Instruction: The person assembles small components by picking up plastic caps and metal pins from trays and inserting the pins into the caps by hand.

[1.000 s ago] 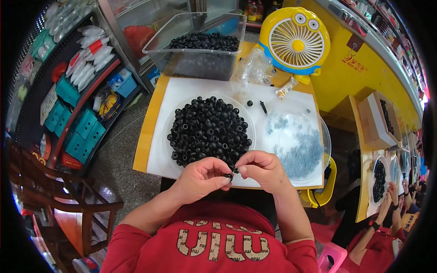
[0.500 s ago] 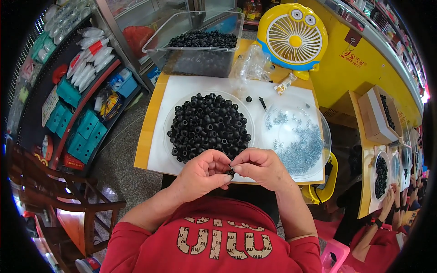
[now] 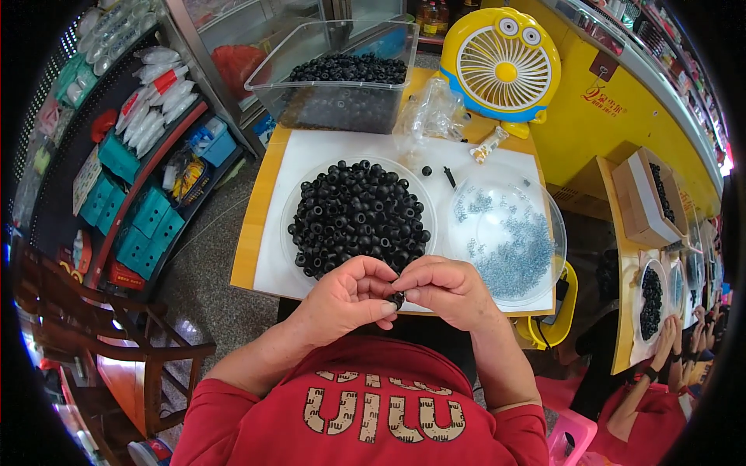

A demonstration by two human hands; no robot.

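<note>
1. My left hand (image 3: 347, 299) and right hand (image 3: 444, 286) meet at the worktop's (image 3: 264, 210) near edge, fingers of both pinching one small black ring (image 3: 398, 299).
2. Just beyond them I see a plate of black rings (image 3: 357, 216).
3. A clear dish of tiny springs (image 3: 509, 241) sits towards the right edge.

Both forearms are seen rising from the lower edge, bare below short red sleeves, and are angled inward so that the hands meet in the middle. The left hand (image 3: 348, 299) is curled, its fingers bent over and its thumb pressed forward toward the other hand. The right hand (image 3: 449, 289) is likewise closed into a loose fist, knuckles turned upward. The fingertips of both hands are brought together, touching, with a small dark piece (image 3: 399, 298) pinched in the grip between them. The wrists are held level, just apart.
</note>
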